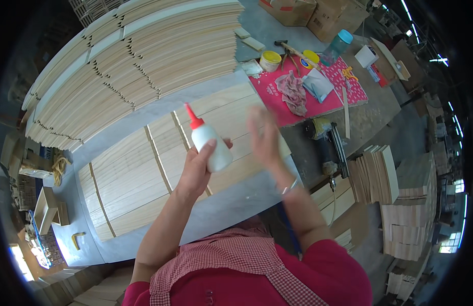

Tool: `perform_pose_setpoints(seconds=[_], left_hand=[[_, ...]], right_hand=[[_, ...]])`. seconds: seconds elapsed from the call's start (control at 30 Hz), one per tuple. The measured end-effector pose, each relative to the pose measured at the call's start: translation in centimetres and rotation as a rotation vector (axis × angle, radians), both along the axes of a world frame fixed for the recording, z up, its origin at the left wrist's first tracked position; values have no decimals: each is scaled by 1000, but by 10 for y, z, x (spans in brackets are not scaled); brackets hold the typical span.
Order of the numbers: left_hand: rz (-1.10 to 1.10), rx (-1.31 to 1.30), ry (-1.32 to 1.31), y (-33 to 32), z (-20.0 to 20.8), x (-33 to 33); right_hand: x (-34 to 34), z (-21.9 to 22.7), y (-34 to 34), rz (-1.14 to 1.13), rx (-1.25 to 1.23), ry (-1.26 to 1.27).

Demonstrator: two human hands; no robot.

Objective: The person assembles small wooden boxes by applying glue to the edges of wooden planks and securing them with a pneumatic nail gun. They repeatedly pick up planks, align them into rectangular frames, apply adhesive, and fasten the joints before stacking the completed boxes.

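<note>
My left hand [196, 162] is wrapped round a white squeeze bottle [205, 136] with a red cap and pointed red nozzle. The bottle is tilted, its nozzle up and to the left. Beneath it, pale wooden boards [129, 176] lie side by side on the grey table [236, 196], with dark narrow grooves running across them. Over the right end of those boards is my right hand [264, 135], blurred by motion. Its fingers look stretched out, and I see nothing in it.
Tall stacks of grooved boards [180, 48] fill the back left. At the right, a pink cloth [277, 115] bears a crumpled rag [291, 92], a hammer [297, 51] and tubs. A nail gun [328, 145] lies nearer me. Wooden pieces [374, 173] stand beyond my right arm.
</note>
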State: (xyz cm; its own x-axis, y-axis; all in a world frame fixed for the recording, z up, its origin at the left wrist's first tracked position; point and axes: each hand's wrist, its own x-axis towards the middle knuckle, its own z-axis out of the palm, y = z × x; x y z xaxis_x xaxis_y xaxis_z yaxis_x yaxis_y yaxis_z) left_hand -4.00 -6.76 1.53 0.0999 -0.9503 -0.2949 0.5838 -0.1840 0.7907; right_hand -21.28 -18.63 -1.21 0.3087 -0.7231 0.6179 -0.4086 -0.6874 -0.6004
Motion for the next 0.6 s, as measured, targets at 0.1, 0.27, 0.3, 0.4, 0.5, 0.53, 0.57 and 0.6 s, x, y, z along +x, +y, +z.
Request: perform_pose_setpoints(seconds=[0.1,0.27,0.3,0.4,0.5,0.53,0.57,0.6], left_hand=[[-112,107,-727,2,7,2],[-51,55,-1426,0,25,7],[-4,16,-1534,-1,20,11],[89,-70,-1772,-5,15,16],[153,-148,-1879,-11,14,14],[196,-201,-1885,-13,15,10],[237,-264,-1888,-15,17,6],[247,-279,-1851,-15,15,2]], right_hand=[[-63,-8,-125,-393,-174,431],[-114,-66,-192,-476,38,656],[-105,-56,-190,-373,181,542],[-51,5,-120,-81,317,38],[2,46,-35,244,328,-246],[12,47,-18,332,294,-234],[16,46,-12,279,335,-251],[19,43,-7,228,377,-268]])
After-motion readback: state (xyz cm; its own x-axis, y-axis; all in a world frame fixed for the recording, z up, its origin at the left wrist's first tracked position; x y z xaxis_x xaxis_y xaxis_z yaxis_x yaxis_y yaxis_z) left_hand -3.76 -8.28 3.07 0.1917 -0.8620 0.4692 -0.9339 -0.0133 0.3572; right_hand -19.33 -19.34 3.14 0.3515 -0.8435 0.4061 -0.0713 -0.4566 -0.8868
